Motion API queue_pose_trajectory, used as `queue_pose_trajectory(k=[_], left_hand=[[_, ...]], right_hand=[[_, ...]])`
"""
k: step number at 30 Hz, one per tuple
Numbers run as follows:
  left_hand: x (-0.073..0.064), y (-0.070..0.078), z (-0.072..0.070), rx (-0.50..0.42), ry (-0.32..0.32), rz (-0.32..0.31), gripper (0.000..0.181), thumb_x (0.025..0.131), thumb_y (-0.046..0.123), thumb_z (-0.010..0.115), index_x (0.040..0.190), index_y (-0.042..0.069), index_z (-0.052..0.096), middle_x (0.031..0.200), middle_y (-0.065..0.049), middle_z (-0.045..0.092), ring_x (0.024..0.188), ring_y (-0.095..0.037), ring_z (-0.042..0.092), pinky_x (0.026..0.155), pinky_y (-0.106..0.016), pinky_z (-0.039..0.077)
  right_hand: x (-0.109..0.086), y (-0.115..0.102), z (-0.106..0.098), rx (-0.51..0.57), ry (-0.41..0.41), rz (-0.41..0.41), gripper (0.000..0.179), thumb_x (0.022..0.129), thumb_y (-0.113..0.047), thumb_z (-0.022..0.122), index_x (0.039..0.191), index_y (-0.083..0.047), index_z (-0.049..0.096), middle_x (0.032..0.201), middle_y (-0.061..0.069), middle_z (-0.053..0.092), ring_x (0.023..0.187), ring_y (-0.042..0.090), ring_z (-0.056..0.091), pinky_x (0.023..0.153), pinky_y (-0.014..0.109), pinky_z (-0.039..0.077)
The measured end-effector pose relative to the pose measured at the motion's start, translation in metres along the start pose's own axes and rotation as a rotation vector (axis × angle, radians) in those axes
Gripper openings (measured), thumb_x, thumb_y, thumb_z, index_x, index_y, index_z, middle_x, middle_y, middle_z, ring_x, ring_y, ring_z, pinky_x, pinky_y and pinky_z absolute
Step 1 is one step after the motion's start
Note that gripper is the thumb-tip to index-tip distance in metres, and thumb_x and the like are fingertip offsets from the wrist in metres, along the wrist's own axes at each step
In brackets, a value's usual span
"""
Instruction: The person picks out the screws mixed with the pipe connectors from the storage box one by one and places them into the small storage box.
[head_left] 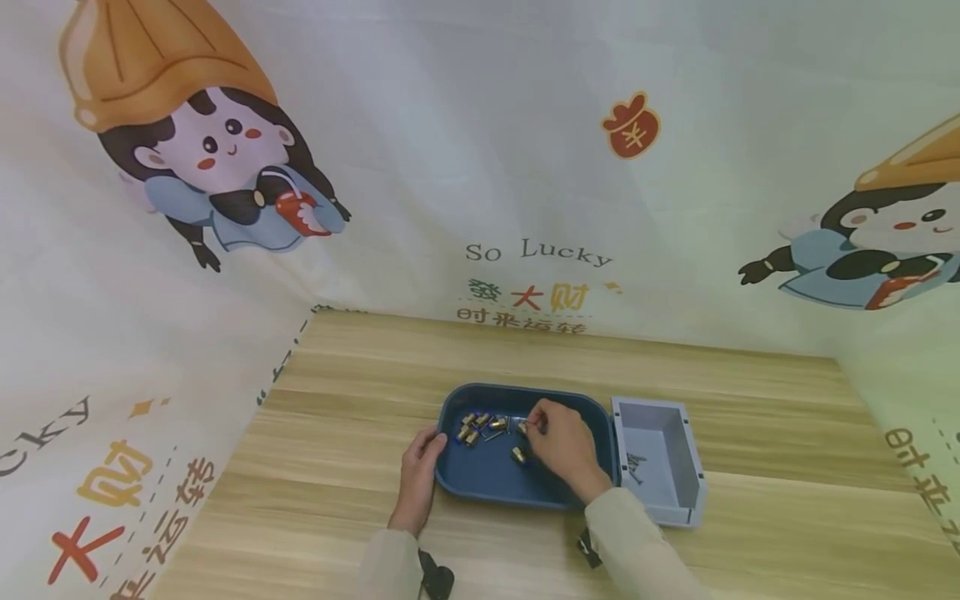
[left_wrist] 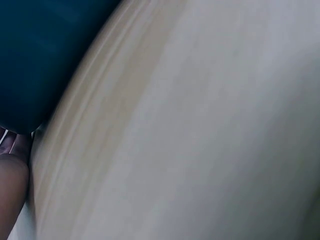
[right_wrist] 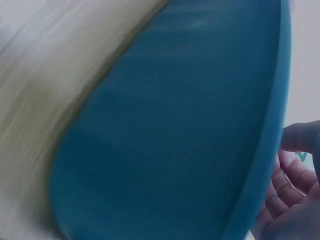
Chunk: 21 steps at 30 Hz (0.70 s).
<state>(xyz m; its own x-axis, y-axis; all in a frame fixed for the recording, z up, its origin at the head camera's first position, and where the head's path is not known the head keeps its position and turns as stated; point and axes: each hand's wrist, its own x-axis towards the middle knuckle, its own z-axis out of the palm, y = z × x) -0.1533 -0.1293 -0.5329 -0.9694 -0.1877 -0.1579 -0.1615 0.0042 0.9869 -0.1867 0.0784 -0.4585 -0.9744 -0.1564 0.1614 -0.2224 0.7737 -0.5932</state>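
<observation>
A dark blue tray (head_left: pixel 480 479) sits on the table with several small brass fittings with blue ends (head_left: pixel 467 435) and a few thin screws (head_left: pixel 491 435) inside. My left hand (head_left: pixel 420 471) grips its left rim, thumb at the edge; in the left wrist view fingers (left_wrist: pixel 19 145) show at the tray's underside. Over the tray's right half, my right hand (head_left: pixel 564 437) reaches down with bent fingers, their tips right at a brass fitting (head_left: pixel 522 427). I cannot tell whether they pinch it. Another fitting (head_left: pixel 519 455) lies just below that hand.
Close against the tray's right side stands a grey bin (head_left: pixel 663 442) with several screws (head_left: pixel 634 468) at its left wall. The wood-grain table (head_left: pixel 337 400) meets a printed cloth backdrop (head_left: pixel 420 208) at the back and sides.
</observation>
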Motion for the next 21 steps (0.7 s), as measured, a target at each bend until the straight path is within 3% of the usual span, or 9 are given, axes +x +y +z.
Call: queue_pose_trajectory(k=[21], left_hand=[[0.002,-0.003,-0.001,0.005,-0.008,-0.002,0.050,0.100,0.031,0.043,0.134,-0.005,0.045,0.135,-0.025,0.049,0.129,-0.038,0.043,0.112,-0.050,0.031]], right_hand=[[-0.011,0.021,-0.019,-0.028,0.079,0.059,0.006,0.077,-0.010,0.068,0.074,-0.012,0.064,0.065,-0.003,0.057,0.057,0.009,0.047,0.051,0.024,0.038]])
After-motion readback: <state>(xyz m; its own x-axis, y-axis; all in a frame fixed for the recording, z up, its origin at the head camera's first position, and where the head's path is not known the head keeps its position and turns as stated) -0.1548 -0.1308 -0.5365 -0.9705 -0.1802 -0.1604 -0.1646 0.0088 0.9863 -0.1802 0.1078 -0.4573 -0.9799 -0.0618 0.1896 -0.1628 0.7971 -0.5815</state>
